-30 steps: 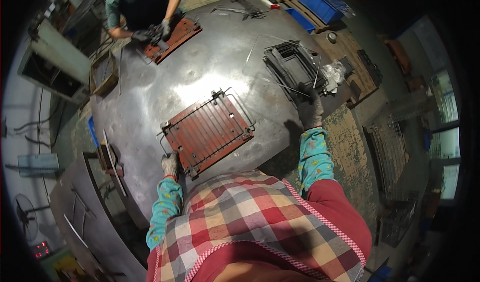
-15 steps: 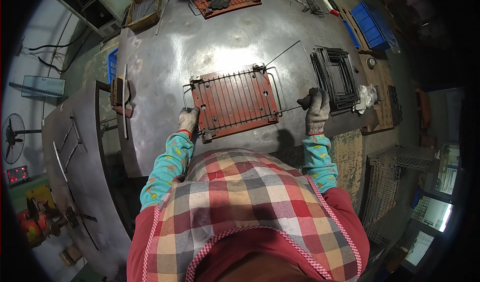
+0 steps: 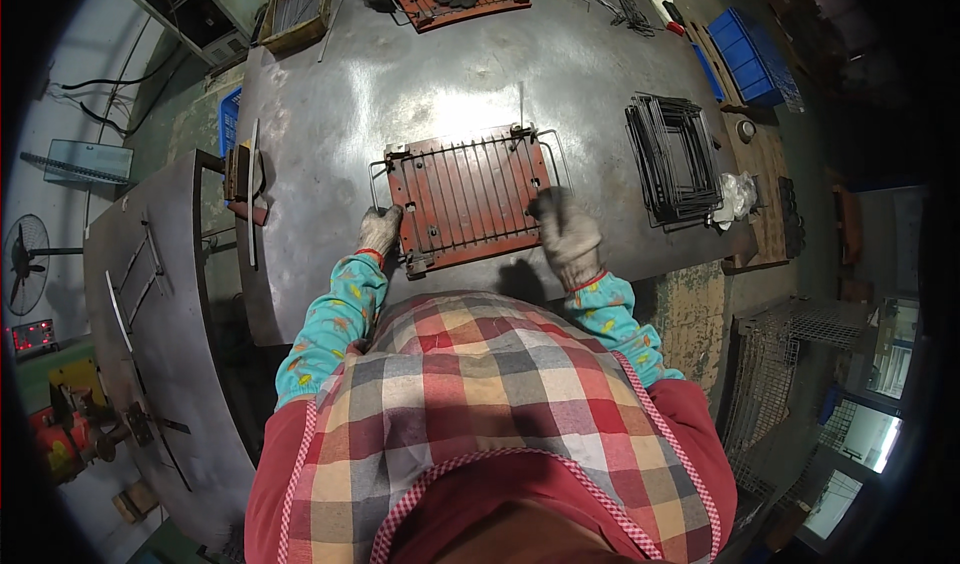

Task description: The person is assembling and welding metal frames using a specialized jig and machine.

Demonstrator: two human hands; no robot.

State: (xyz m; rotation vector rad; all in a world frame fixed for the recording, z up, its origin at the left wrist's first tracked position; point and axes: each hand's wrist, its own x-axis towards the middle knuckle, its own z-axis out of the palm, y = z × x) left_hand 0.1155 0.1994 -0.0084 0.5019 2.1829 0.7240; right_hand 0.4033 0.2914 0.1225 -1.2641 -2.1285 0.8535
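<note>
A red slotted metal plate (image 3: 455, 204) lies on the table before me, with thin rods across it, dark blocks at its corners and bent wire loops at its left and right sides. My left hand (image 3: 380, 232), in a grey glove with dark fingertips, is closed on the plate's near left edge. At the plate's right edge is my right hand (image 3: 572, 239), gloved alike and blurred by motion. Its fingers look closed on a thin wire frame, of which little shows; a faint wire (image 3: 520, 102) stands out beyond the plate's far right corner.
A stack of black wire frames (image 3: 672, 159) lies at the right, beside a clear plastic bag (image 3: 737, 197). Across the metal table (image 3: 330, 154), another person's gloved hands work over a second red plate (image 3: 425, 14). Blue crates (image 3: 742, 56) stand at the far right.
My right hand has moved left to the plate's right edge, bringing the wire frame over from the right. My left hand stays at the left edge. The other person's hands have shifted apart.
</note>
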